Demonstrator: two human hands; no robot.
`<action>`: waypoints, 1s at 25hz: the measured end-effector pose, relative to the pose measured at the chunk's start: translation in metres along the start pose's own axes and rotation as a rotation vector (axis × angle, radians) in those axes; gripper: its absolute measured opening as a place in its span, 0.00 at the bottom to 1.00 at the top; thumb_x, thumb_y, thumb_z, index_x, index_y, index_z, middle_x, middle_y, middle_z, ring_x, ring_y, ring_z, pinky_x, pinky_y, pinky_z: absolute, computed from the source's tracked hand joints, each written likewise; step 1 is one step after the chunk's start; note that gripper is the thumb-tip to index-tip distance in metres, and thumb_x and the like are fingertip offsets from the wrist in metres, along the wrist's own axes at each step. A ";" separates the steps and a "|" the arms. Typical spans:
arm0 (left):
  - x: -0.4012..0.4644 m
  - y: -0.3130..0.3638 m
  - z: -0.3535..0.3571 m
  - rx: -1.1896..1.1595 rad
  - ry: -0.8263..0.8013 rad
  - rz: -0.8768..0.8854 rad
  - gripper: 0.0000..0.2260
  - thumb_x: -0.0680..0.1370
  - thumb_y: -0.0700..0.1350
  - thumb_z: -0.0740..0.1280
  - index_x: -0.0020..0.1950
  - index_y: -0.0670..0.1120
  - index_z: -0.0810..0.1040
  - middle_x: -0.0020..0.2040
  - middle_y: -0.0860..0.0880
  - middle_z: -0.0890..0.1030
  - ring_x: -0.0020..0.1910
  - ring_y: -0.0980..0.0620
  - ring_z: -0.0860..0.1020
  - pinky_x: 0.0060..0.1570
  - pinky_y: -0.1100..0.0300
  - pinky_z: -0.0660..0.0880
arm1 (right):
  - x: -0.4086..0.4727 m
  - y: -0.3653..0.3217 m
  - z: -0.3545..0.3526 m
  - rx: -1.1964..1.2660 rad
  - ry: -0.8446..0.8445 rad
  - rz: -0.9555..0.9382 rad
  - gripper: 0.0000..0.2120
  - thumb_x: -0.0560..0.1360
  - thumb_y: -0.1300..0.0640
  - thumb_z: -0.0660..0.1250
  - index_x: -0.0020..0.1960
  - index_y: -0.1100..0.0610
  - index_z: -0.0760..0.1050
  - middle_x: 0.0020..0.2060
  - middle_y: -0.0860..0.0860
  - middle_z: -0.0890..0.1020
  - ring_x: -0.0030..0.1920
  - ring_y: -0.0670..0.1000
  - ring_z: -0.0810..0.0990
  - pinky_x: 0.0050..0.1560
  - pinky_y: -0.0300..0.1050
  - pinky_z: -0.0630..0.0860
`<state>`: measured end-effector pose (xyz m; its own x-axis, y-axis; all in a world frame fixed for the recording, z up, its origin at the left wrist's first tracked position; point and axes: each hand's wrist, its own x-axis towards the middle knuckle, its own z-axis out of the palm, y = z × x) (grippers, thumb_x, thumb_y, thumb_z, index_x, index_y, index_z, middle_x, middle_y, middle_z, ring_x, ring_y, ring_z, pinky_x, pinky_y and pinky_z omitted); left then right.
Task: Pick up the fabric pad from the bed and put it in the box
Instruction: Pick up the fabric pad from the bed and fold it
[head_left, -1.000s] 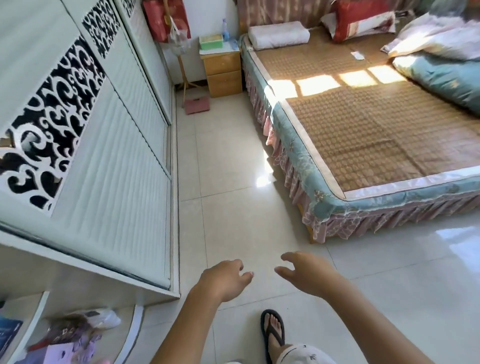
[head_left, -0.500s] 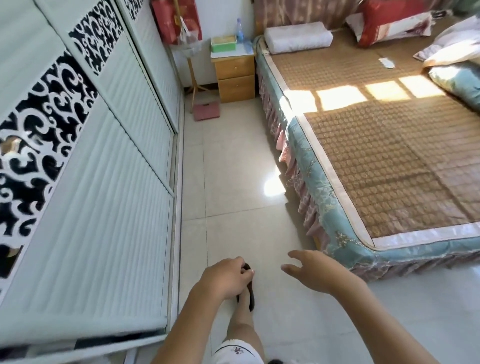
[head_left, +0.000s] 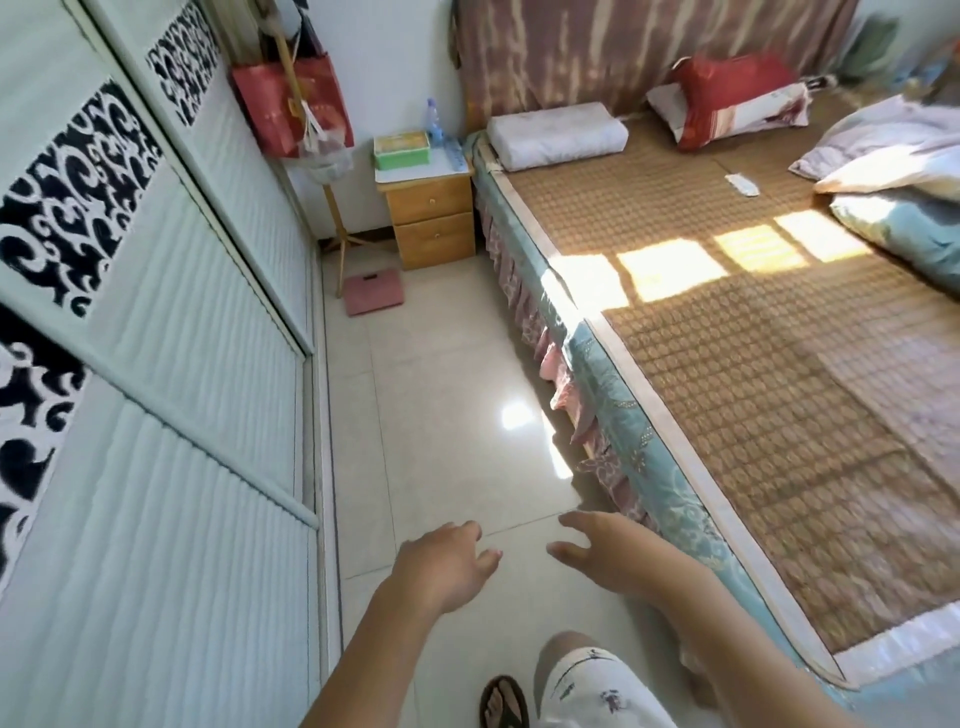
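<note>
A small white fabric pad (head_left: 742, 184) lies on the woven mat of the bed (head_left: 628, 415), far up near the pillows. A green box (head_left: 401, 149) stands on the wooden nightstand (head_left: 431, 218) at the bed's head. My left hand (head_left: 441, 564) and my right hand (head_left: 608, 551) hang low over the tiled floor with fingers loosely apart. Neither hand holds anything. Both are far from the pad and the box.
A white sliding wardrobe (head_left: 156, 415) runs along the left, leaving a narrow tiled aisle beside the bed. A pink scale (head_left: 373, 293) lies on the floor by a stand with a red bag (head_left: 291, 109). Pillows (head_left: 556, 135) and a folded quilt (head_left: 904, 228) occupy the bed.
My view has advanced up the aisle along the bed's side, so the nightstand and pad look nearer. Both hands stay held out in front, empty.
</note>
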<state>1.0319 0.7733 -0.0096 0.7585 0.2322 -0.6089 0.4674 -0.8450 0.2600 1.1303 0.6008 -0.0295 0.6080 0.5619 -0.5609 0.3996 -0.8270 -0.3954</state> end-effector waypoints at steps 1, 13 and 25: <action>0.016 -0.002 -0.014 -0.010 0.006 0.005 0.23 0.79 0.58 0.52 0.69 0.48 0.66 0.69 0.47 0.72 0.64 0.46 0.73 0.62 0.51 0.70 | 0.016 -0.004 -0.012 0.004 0.000 0.003 0.28 0.76 0.39 0.57 0.71 0.52 0.64 0.69 0.51 0.72 0.67 0.52 0.71 0.65 0.49 0.69; 0.264 -0.015 -0.197 0.032 -0.028 -0.006 0.23 0.79 0.58 0.51 0.68 0.47 0.66 0.67 0.46 0.73 0.61 0.47 0.74 0.56 0.54 0.69 | 0.268 -0.012 -0.173 0.030 0.000 0.040 0.27 0.76 0.39 0.57 0.69 0.53 0.66 0.65 0.53 0.75 0.63 0.53 0.74 0.62 0.51 0.72; 0.477 -0.003 -0.371 0.115 -0.089 0.060 0.23 0.79 0.58 0.52 0.68 0.47 0.67 0.68 0.45 0.72 0.64 0.45 0.72 0.59 0.51 0.68 | 0.474 -0.030 -0.332 0.079 0.005 0.068 0.20 0.76 0.40 0.57 0.59 0.51 0.72 0.58 0.56 0.79 0.60 0.56 0.75 0.52 0.48 0.70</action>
<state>1.5606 1.0658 -0.0226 0.7377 0.1402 -0.6604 0.3634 -0.9068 0.2135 1.6347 0.8872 -0.0418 0.6352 0.5044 -0.5849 0.3025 -0.8592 -0.4126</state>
